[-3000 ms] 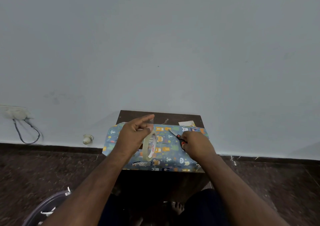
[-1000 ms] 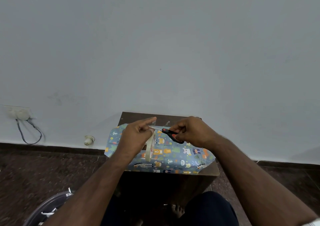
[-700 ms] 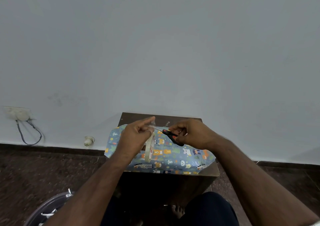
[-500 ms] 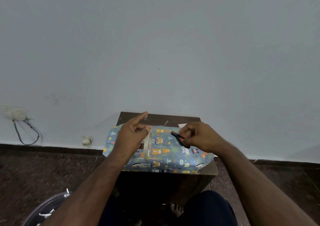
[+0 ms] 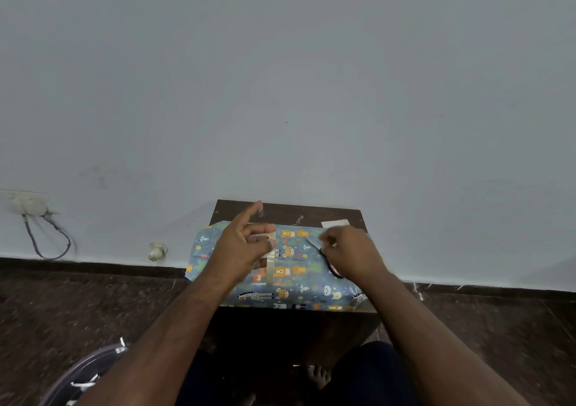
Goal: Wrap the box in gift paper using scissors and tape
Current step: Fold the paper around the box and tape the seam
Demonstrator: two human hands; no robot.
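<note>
The box in blue animal-print gift paper [image 5: 299, 277] lies on a small dark wooden table [image 5: 280, 210]. My left hand [image 5: 241, 246] hovers over the box's left half and holds a clear tape roll [image 5: 270, 263] upright. Its index finger points up with a short cut piece of tape [image 5: 261, 212] stuck to the tip. My right hand [image 5: 352, 254] grips the black-handled scissors [image 5: 327, 263] low over the box's right half, blades pointing up-left.
A white paper scrap [image 5: 335, 223] lies at the table's back right. The pale wall rises right behind the table. A wall socket with a cable [image 5: 31, 209] sits far left. A round plastic tub [image 5: 87, 374] stands on the dark floor at lower left.
The scissors came to the tape at my left hand and snipped it. My right hand then dropped back to the box's right half. A cut tape piece now sticks to my raised left index finger.
</note>
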